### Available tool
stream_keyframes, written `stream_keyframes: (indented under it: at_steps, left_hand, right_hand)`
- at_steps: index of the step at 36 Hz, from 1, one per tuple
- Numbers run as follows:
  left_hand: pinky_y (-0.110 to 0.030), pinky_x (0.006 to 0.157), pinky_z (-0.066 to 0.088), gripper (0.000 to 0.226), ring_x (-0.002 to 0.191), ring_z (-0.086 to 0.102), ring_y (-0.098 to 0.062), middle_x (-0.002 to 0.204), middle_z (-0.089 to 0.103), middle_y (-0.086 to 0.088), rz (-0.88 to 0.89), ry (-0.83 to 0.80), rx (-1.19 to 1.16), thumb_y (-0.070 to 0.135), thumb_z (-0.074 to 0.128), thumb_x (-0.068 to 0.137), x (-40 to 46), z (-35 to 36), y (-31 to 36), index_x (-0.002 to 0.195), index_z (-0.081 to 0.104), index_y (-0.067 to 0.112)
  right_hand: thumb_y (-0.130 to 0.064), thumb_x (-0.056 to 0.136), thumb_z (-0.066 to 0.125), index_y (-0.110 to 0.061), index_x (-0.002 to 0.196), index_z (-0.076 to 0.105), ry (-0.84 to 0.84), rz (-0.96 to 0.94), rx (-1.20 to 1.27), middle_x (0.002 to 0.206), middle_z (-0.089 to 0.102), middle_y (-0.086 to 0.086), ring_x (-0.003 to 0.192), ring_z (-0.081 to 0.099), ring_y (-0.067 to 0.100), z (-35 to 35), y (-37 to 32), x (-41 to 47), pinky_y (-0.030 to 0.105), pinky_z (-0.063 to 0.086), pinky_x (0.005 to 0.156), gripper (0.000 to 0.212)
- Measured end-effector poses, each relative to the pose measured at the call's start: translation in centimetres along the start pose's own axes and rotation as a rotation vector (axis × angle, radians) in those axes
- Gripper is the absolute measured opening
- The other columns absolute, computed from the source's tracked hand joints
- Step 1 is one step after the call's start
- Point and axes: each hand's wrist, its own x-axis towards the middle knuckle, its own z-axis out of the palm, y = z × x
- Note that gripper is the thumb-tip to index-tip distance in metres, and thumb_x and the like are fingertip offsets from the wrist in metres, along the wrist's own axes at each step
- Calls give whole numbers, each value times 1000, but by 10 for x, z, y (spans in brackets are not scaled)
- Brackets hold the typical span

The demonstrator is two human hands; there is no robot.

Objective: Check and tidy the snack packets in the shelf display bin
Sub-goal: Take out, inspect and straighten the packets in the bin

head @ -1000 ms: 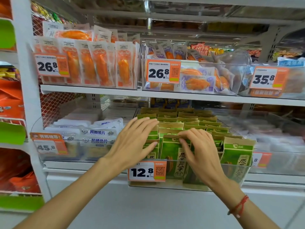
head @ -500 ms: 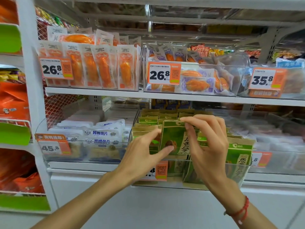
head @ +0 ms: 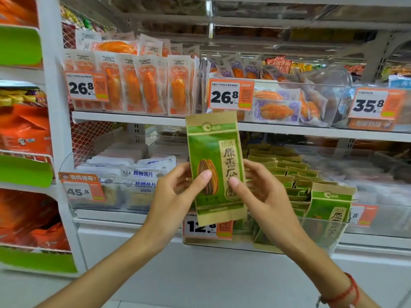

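At the snack shelf, seen from the head camera, we held one green-and-tan seed packet [head: 214, 167] upright in both hands, lifted clear of the display bin [head: 320, 238] and in front of the shelf edge above it. Our left hand [head: 175, 196] gripped the packet's left side, thumb pressed on the printed seed, fingers curled behind. Our right hand [head: 264, 192] gripped the right side the same way, thumb on the front near the lower lettering, fingers tucked behind the packet. Each grip was closed round the packet, neither hand free. A red cord bracelet [head: 343, 294] circled our right wrist.

Below and behind the packet, the clear bin held rows of matching green packets [head: 289, 172] standing on edge, with one front packet [head: 331, 205] leaning at the right corner. An orange price tag [head: 206, 227] reading 12 and a partly hidden digit hung on the bin's front, its top covered by the raised packet. Left of that bin, another clear bin [head: 73, 203] held white fish-snack packets [head: 142, 176] behind a 45.8 tag [head: 81, 188]. On the shelf above stood orange packets [head: 131, 85] with two 26.8 tags [head: 231, 94] and a 35.8 tag [head: 375, 105] at far right.
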Motion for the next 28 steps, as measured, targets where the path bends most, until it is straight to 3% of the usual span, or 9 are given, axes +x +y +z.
stream_keyframes:
  at_steps: [3, 7, 10, 13, 20, 28]
  left_hand:
    - [-19, 73, 56, 35, 94, 70, -6, 103, 75, 8, -85, 9, -9, 29, 64, 77, -10, -6, -9, 109, 68, 17]
    - [-17, 66, 55, 31, 89, 72, -8, 97, 76, 4, -211, 12, 21, 28, 67, 75, -18, -14, -18, 103, 70, 16]
    - [-18, 59, 54, 17, 79, 71, -7, 94, 76, -3, -306, -14, 74, 17, 67, 85, -20, -17, -20, 102, 72, 13]
    - [-29, 67, 58, 16, 78, 72, -14, 93, 76, -8, -375, -51, 82, 14, 64, 89, -22, -18, -22, 102, 72, 9]
    - [-24, 64, 58, 22, 77, 72, -14, 90, 77, -2, -407, -84, 56, 25, 60, 92, -24, -18, -25, 103, 70, 9]
    - [-20, 59, 55, 22, 81, 73, -15, 95, 76, -3, -371, -79, 87, 24, 59, 93, -22, -17, -29, 108, 68, 11]
  right_hand:
    - [-44, 78, 62, -33, 116, 57, -55, 73, 21, 104, 69, -19, 95, 67, 3, 5, 3, -2, 23, 56, 79, 41]
    - [-36, 83, 62, -32, 109, 61, -76, 174, 30, 101, 70, -10, 89, 66, 1, 9, 9, -4, 18, 55, 68, 26]
    - [-28, 89, 61, -27, 106, 63, -64, 205, 33, 97, 70, -4, 81, 67, 2, 9, 13, -4, 15, 51, 60, 17]
    - [-23, 93, 58, -14, 106, 65, -48, 229, 44, 90, 73, 5, 68, 67, 1, 9, 14, -3, 12, 47, 54, 17]
    - [-21, 93, 60, -5, 102, 65, 11, 247, 14, 85, 71, 16, 56, 61, 3, 9, 20, -3, 13, 44, 49, 19]
    - [-26, 93, 59, -9, 102, 65, 9, 270, 10, 84, 73, 10, 63, 62, 13, 8, 24, -2, 18, 48, 53, 20]
